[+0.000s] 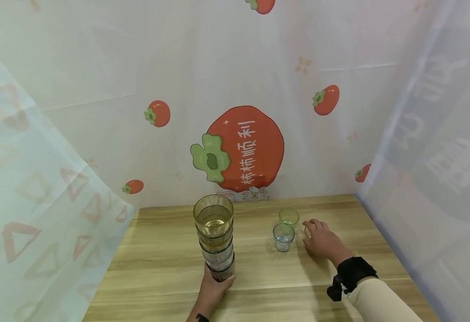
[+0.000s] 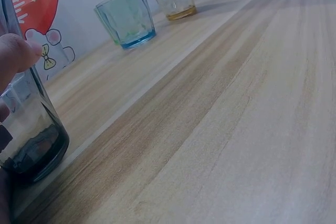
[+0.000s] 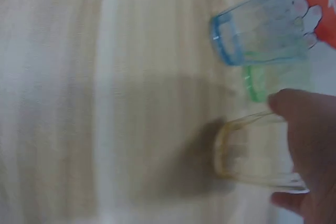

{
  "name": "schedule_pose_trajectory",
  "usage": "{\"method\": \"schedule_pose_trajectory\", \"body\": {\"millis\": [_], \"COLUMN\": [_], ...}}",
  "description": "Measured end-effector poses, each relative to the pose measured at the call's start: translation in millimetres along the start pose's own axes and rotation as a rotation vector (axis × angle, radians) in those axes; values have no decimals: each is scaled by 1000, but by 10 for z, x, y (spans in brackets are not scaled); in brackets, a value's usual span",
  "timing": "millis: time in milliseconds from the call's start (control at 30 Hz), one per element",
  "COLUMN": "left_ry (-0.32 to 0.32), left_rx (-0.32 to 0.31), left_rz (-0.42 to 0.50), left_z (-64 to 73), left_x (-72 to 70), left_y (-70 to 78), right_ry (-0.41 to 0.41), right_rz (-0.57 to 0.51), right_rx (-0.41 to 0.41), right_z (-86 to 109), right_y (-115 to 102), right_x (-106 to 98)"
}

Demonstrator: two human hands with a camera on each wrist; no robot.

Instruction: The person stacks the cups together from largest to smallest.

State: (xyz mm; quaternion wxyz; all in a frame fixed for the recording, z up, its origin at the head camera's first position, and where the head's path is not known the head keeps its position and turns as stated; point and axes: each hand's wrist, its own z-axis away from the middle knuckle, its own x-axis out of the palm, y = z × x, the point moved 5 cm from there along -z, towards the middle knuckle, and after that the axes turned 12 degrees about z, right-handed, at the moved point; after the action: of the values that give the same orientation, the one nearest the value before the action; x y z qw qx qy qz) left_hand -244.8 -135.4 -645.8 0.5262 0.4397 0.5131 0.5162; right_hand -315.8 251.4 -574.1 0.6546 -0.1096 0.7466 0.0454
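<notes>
Left hand (image 1: 212, 290) wraps base of cup stack (image 1: 215, 241); right hand (image 1: 321, 239), fingers curled, grips yellow cup (image 3: 252, 153) on table (image 1: 158, 268).

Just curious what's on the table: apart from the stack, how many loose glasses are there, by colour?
Blue glass: 1
Green glass: 1
Yellow glass, gripped by the right hand: 1
Total: 3
Stack, held by the left hand: left out.

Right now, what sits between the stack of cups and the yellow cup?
In the head view, the blue cup stands between the stack of cups and the yellow cup in the right hand; otherwise bare table.
</notes>
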Motion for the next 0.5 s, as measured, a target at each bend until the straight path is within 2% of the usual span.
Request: {"method": "schedule_pose_trajectory", "body": {"millis": [200,333,500], "left_ry": [-1,-4,-6], "left_rx": [12,16,13], "left_rz": [0,1,12], "left_z": [1,1,-6], "left_x": [4,6,12], "left_y": [2,-4,-20], "right_ry": [-225,-296,-338], "right_rz": [-41,-70,-85], "right_rx": [-22,-26,-35], "right_z": [-27,-11,32], "right_y": [-25,-39,-50], "right_x": [-189,-288,-354]}}
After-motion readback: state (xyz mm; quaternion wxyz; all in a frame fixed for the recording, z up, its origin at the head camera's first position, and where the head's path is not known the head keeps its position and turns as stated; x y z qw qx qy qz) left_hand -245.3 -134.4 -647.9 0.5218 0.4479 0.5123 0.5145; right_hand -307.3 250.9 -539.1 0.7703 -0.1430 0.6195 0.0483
